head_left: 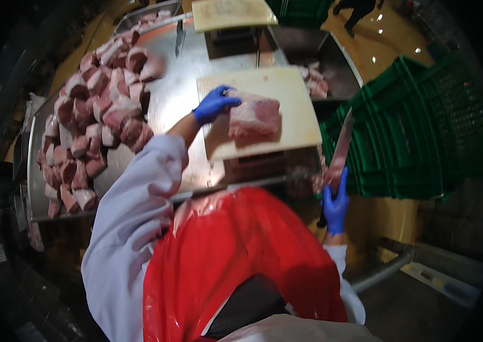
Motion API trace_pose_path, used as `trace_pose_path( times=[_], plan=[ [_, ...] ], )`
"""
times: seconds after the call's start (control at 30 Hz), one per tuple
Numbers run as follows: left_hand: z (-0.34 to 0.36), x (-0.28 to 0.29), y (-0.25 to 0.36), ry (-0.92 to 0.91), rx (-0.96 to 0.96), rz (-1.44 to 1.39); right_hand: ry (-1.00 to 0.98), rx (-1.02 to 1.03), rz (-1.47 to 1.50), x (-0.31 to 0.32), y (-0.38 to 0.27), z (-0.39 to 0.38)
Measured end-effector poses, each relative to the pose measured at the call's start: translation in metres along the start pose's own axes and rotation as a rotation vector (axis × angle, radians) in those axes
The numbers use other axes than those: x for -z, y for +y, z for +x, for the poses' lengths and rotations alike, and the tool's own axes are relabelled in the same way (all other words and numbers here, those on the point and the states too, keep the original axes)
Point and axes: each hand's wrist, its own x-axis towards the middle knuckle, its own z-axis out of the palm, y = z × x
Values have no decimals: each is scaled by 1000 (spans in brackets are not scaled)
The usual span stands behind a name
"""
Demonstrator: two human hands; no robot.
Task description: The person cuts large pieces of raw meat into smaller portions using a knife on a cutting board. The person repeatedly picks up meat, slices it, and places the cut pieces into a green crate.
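Observation:
A slab of pale pink meat (254,117) lies on a cream cutting board (287,137) at the middle of the steel table. My left hand (214,104), in a blue glove, grips the slab's upper left corner. At the right, beside the board, my right hand (334,202), also gloved in blue, holds a long knife (342,142) by its dark handle, blade pointing up and away from me.
Many meat chunks (96,114) cover the table's left (161,137). Behind are another board (233,12), a loose knife (180,37) and a tray (153,16). A steel bin (340,54) holds meat. Green crates (401,131) stand at right. Someone in dark clothing (355,11) is beyond.

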Motion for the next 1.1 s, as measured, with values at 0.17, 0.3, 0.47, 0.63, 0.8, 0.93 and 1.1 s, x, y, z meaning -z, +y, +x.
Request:
trace_pose_path(
  times=[0.17,0.3,0.47,0.63,0.8,0.93,1.1],
  plan=[
    [8,57,-30,354,-393,565,-23,35,144,13,12,-10],
    [-20,56,-9,492,-515,647,-65,32,162,20,25,-8],
    [-35,50,-24,512,-589,657,-123,193,165,14,22,17],
    [-50,33,-52,568,-677,949,-220,98,293,-1,28,47],
    [-49,37,-57,625,-744,700,-283,64,462,-28,16,67],
    [-49,28,-50,717,-825,857,-301,79,581,-53,9,82],
    [-67,-57,-3,159,-628,1250,-357,121,541,-59,8,83]
  ],
)
